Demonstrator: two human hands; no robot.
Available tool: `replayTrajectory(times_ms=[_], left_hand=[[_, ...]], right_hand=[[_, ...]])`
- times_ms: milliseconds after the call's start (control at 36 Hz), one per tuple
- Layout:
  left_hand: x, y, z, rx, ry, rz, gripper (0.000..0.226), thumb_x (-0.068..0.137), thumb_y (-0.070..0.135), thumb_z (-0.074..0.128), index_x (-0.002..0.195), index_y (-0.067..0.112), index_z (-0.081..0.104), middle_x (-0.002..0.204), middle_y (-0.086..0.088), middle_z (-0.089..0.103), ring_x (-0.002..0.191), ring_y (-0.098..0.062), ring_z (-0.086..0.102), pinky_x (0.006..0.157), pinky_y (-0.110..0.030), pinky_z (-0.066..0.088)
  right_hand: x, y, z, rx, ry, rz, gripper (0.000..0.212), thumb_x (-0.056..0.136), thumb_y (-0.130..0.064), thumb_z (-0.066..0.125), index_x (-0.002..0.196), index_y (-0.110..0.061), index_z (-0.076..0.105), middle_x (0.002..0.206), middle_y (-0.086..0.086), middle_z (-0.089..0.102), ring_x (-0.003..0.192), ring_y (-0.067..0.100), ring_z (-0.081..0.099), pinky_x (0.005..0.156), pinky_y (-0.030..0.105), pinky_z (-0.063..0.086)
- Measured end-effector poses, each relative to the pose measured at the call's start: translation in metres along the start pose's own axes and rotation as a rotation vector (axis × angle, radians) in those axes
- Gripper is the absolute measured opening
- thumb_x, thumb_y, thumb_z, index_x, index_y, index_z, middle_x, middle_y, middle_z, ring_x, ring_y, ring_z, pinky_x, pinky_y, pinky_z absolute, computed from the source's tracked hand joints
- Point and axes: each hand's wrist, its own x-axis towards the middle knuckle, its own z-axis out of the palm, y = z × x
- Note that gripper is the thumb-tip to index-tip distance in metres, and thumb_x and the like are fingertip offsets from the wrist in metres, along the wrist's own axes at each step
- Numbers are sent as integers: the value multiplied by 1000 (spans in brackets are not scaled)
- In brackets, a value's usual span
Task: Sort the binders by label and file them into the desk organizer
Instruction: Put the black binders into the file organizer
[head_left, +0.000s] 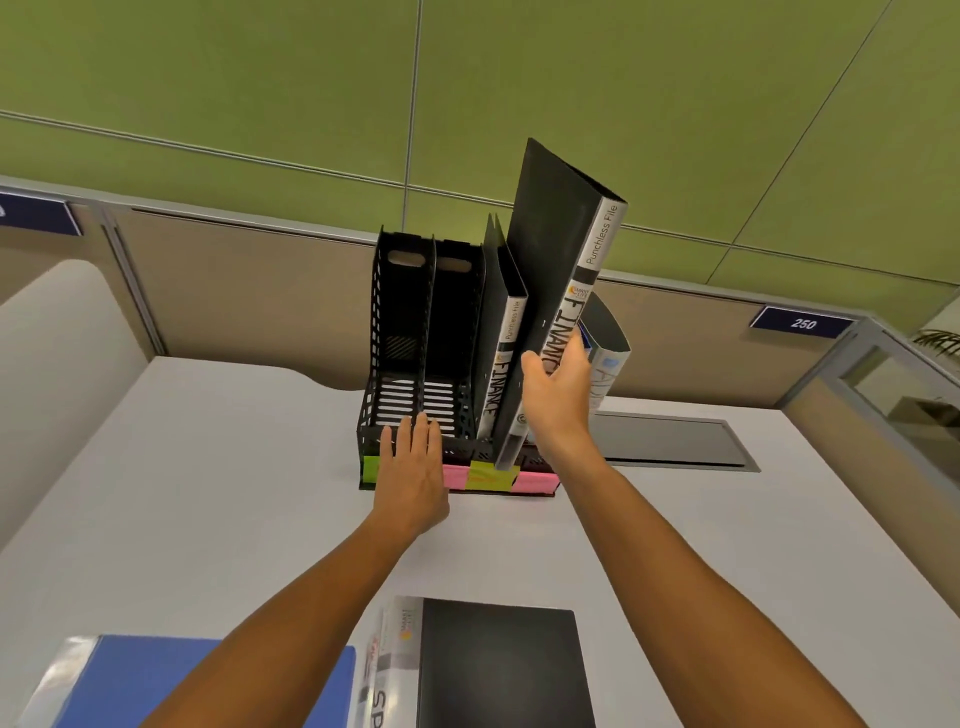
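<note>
Green wall panels and a beige partition stand behind a pale grey worktop (208, 493), where a black desk organizer (415, 364) sits against the partition with green, pink and yellow sticky notes (488, 475) along its front edge. Its 2 left slots hold nothing; a black binder marked FINANCE (501, 364) stands in a slot further right, and a blue-and-clear binder (608, 364) leans at the far right, partly hidden behind the right hand. A grey cable hatch (670, 441) lies flush in the worktop just right of the organizer, and a plate reading 250 (802, 323) is fixed on the partition. Near the front edge lie a blue binder (156, 675) and a black binder (504, 670), flat and side by side.

The right hand (558, 395) grips a second black FINANCE binder (556, 291) by its spine, fingers wrapped round it, tilted, its lower corner at the organizer's front rim. The left hand (413, 473) rests flat with straight fingers on the organizer's front
</note>
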Motion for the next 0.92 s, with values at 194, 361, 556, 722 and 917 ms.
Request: replayTrajectory(times_ms=[194,361,556,722,917], left_hand=[[-3,3,-2,3,17,-6,94,87,44,63,158,10,12,166,-15,14,153,-37,9,124,-56,7],[-3,4,-4,9,15,-4,95,86,45,64,158,10,12,166,-15,13,153,-37,8,124,-56,8],[-6,5,-6,30,16,-1,96,85,43,65,158,8,12,166,-16,13,153,-38,10,124,-56,7],[-7,6,-7,77,-16,-1,101,84,41,67,158,7,8,166,-18,10,153,-40,8,124,-57,7],[-4,0,-19,77,-117,32,102,89,44,63,159,7,-2,167,-17,-2,153,-41,-4,124,-55,4]], right_hand=[[16,12,14,44,59,-4,52,99,-12,55,149,-23,41,122,-6,63,102,-6,61,72,4,50],[22,25,25,7,43,-18,48,100,-12,54,146,-21,42,124,-6,64,103,-9,61,72,2,48],[12,57,27,-99,-8,54,39,99,-11,56,135,-25,51,114,-14,63,97,-14,59,64,0,46],[7,78,28,-213,-83,188,35,97,-7,56,127,-25,56,117,-8,64,106,10,56,87,21,50],[-3,85,27,-247,-211,318,43,96,-6,59,134,-24,52,126,-3,59,114,15,50,100,42,48]])
